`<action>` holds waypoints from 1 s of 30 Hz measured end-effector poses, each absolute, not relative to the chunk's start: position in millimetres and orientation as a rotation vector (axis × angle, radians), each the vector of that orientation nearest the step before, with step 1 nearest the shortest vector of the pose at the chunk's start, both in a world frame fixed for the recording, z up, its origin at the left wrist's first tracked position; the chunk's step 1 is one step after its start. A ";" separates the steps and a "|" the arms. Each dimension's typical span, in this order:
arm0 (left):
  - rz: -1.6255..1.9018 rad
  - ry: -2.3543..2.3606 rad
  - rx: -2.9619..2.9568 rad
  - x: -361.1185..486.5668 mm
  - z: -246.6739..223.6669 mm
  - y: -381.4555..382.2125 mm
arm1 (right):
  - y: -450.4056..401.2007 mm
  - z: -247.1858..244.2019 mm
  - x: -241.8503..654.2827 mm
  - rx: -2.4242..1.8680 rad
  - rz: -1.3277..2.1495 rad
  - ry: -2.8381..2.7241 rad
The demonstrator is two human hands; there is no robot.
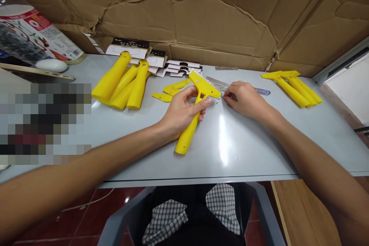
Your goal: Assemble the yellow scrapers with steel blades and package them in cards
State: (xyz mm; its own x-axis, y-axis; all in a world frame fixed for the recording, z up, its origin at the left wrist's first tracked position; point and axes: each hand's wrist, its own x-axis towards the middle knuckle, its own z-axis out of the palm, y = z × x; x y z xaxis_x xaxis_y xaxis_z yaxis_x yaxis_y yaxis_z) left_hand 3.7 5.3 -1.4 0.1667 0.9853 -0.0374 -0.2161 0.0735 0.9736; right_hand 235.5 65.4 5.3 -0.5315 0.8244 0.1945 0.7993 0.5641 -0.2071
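Observation:
My left hand [184,109] is closed around the neck of a yellow scraper [188,134], whose wide head points up and to the right. Just right of that head, my right hand [243,98] has its thumb and fingers pinched at some small screws [217,102] on the table; whatever lies between the fingertips is too small to make out. Behind the right hand lies a screwdriver [263,92] with a clear handle. Flat yellow pieces [174,87] rest behind my left hand.
Yellow handles [115,82] are piled at the left, before printed cards [157,58]. Several assembled-looking yellow scrapers [294,90] lie at the right. A white mouse [51,65] and a plastic bottle [37,32] are at the far left. Cardboard [201,19] stands behind the grey table [248,157].

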 end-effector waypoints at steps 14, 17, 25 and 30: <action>1.093 1.004 1.007 6.5 7.5 2.7 | 66.5 4.2 243.1 -1.293 0.164 -2.399; 1.084 0.995 0.991 6.1 9.0 2.1 | 64.5 6.7 241.6 -1.254 0.157 -2.354; 1.069 0.980 1.012 5.9 8.7 2.0 | 50.3 22.8 228.4 -1.188 0.689 -2.071; 1.081 0.970 1.033 6.5 7.1 2.7 | 48.9 17.6 225.3 -1.060 0.843 -2.005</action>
State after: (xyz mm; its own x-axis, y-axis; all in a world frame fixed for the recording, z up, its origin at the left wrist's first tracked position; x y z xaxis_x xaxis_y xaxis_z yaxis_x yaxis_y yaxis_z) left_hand 6.5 2.7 7.1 0.1968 0.9746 -0.1068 -0.2111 0.1485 0.9661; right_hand 225.3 48.9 17.6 -0.4148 0.8658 0.2800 0.4055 0.4514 -0.7949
